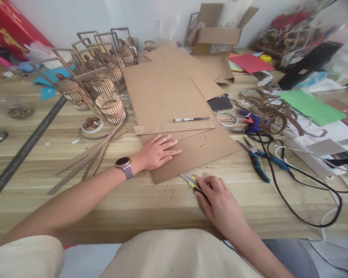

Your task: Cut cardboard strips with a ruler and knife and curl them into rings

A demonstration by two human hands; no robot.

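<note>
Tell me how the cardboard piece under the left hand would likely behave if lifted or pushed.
The cardboard piece is probably light for its size, looking thin. It seems fairly stiff, lying flat with straight edges. Pushed, it would likely slide on the smooth-looking table, though the left hand spread on it may hold it back.

1. a brown cardboard piece [198,148] lies flat, set askew, small scuffs marking its face.
2. a yellow-and-black cutter knife [193,183] slants by the cardboard piece's near edge, blade out, tip toward it; from where i stand, i can't tell whether they touch.
</note>
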